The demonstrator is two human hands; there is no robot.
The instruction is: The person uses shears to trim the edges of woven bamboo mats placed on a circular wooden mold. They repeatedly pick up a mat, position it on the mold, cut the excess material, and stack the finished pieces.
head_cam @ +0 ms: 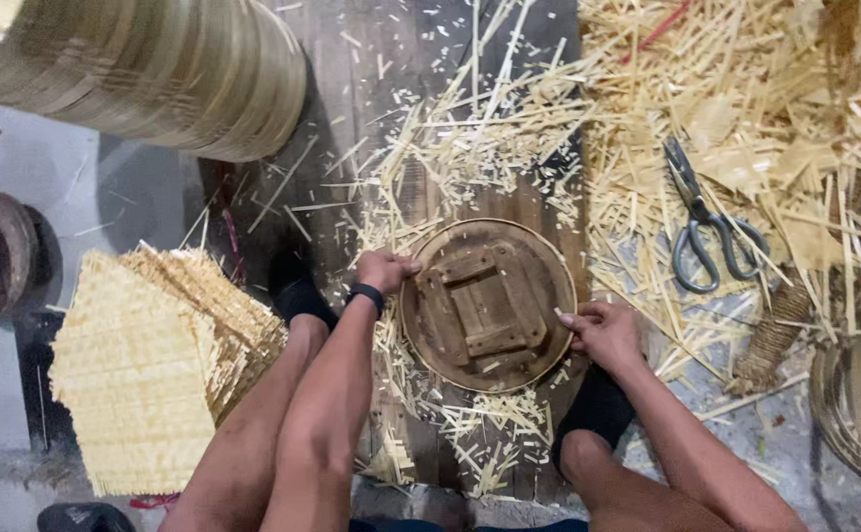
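Bamboo offcuts [549,118] cover most of the wooden floor [352,79], thickest to the right and above the work. A tall roll of bamboo strip [155,69] stands at upper left, and a stack of woven bamboo mats [145,374] lies at lower left, just beside the person's left leg. Between the two knees sits a round wooden mould [488,303], lying flat with a square block frame on top, so it has no long axis. Both hands are closed on its rim: the left hand [383,270] at the upper-left edge, the right hand [600,333] at the right edge, equally near. Scissors [708,229] lie well apart to the upper right. Open room is narrow; loose strips crowd every side.
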